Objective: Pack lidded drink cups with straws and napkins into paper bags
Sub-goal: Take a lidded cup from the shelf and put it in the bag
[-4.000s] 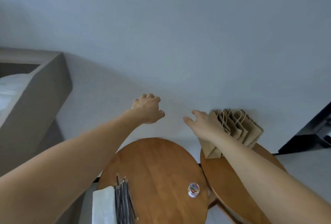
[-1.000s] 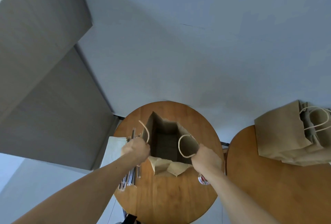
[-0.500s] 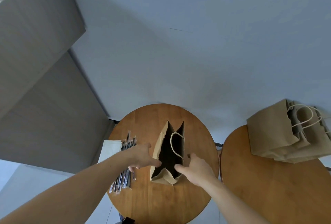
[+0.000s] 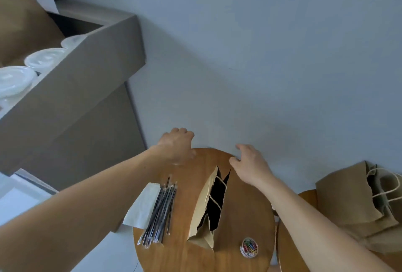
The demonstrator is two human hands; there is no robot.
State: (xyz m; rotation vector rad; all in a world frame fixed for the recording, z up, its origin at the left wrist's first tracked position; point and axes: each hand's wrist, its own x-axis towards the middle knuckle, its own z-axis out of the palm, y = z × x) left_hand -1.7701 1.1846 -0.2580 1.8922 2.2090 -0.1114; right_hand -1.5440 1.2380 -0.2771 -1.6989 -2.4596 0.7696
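Two round wooden tables are in view, the near table (image 4: 185,256) and the right table (image 4: 291,250) just beside it, along with two bare hands, the left hand (image 4: 176,147) and the right hand (image 4: 250,163). The near table carries one open paper bag (image 4: 202,206), one stack of napkins (image 4: 141,204), one bundle of wrapped straws (image 4: 161,208) packed too tightly to count, and one small tub of coloured paper clips (image 4: 249,247). The right table carries one pile of paper bags (image 4: 348,197), at least two, the exact number unclear, and at far left one grey box (image 4: 87,76) shows three white cup lids (image 4: 43,57) in a row.
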